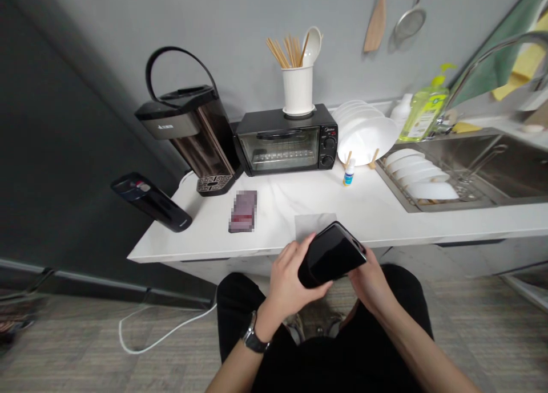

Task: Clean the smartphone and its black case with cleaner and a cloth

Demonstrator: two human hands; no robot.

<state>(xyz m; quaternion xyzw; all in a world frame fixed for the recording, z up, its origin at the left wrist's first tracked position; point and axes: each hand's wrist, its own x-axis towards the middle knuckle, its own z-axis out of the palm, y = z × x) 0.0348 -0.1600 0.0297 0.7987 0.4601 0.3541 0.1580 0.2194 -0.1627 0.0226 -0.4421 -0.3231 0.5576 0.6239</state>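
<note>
A person sits at a white counter (pixel 274 242) with both hands up near its front edge. Between the hands is a shiny black phone (pixel 327 256). It is tilted, held above the person's lap and close to the edge of the counter. The left hand (pixel 289 282) has its grip closed on the phone's left end, with the thumb along the near side and the fingers on the far side. The right hand (pixel 369 279) grips the other end, but some of its fingers are hidden. A dark watch (pixel 256 333) is on the left wrist.

Just past the phone, a pale flat sheet (pixel 305 225) lies on the counter, partly covered from view. To the left is a purple packet (pixel 244 203), too blurry to read. Farther left stands a black flask (pixel 152 202), near a big drink machine (pixel 194 136) with a looped handle. Beside that machine is a black toaster oven (pixel 282 145), and a white pot (pixel 298 90) of chopsticks sits on top. A tiny bottle (pixel 349 175) stands in front of the white plates (pixel 366 136). On the right, white bowls (pixel 419 173) lean in a row in the sink (pixel 524 179).
</note>
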